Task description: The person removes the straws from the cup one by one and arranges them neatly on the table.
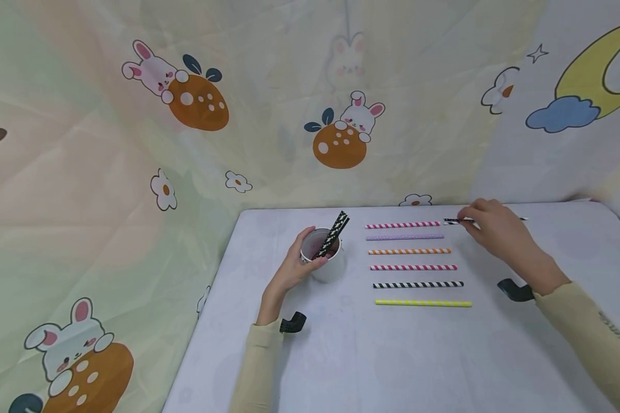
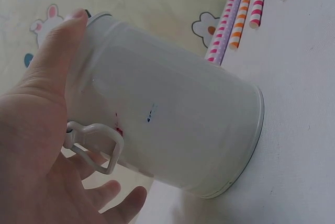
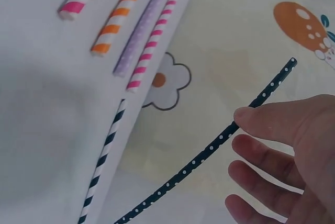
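Observation:
My left hand (image 1: 289, 268) grips a small white metal pail (image 1: 329, 271) near its rim, with the thumb at the top edge. Its wire-like side loop (image 2: 97, 145) shows in the left wrist view. Black paper straws with a white pattern (image 1: 334, 232) lean out of the pail's mouth. At the back right, my right hand (image 1: 498, 232) pinches a black straw with white dots (image 3: 196, 161) between thumb and forefinger. A black-and-white striped straw (image 3: 102, 161) lies on the table beneath that hand, beyond the end of the row.
Paper straws lie in a column between the hands: pink-striped (image 1: 403, 225), purple dotted (image 1: 405, 237), orange-striped (image 1: 409, 251), another pink-striped (image 1: 413, 267), black-striped (image 1: 418, 284) and yellow (image 1: 423, 303). A printed cloth backdrop (image 1: 279, 115) rises behind the white table (image 1: 341, 355).

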{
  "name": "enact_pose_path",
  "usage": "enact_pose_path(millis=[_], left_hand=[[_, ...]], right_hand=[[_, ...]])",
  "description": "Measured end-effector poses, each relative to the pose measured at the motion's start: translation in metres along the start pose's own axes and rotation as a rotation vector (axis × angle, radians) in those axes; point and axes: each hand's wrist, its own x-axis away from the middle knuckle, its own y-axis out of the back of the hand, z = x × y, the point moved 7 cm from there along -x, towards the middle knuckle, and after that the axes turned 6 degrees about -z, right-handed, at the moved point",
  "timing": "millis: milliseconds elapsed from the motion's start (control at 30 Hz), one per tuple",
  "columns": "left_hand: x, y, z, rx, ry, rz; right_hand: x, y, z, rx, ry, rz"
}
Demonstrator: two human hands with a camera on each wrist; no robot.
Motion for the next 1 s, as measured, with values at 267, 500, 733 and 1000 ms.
enact_pose_path(millis=[267, 500, 733, 1000], left_hand=[[0.0, 0.0, 0.001, 0.03, -0.005, 0.007], [0.0, 0.0, 0.002, 0.028, 0.005, 0.009], [0.007, 0.004, -0.029, 0.098, -0.028, 0.058], [0.011, 0.005, -0.043, 0.109, -0.021, 0.088]], right_hand=[[0.005, -0.014, -0.003, 0.103, 0.101, 0.02], [0.007, -0.03, -0.013, 0.165, 0.114, 0.087], [0.008, -0.04, -0.027, 0.2, 0.103, 0.12], [0.007, -0.05, -0.036, 0.2, 0.082, 0.153]])
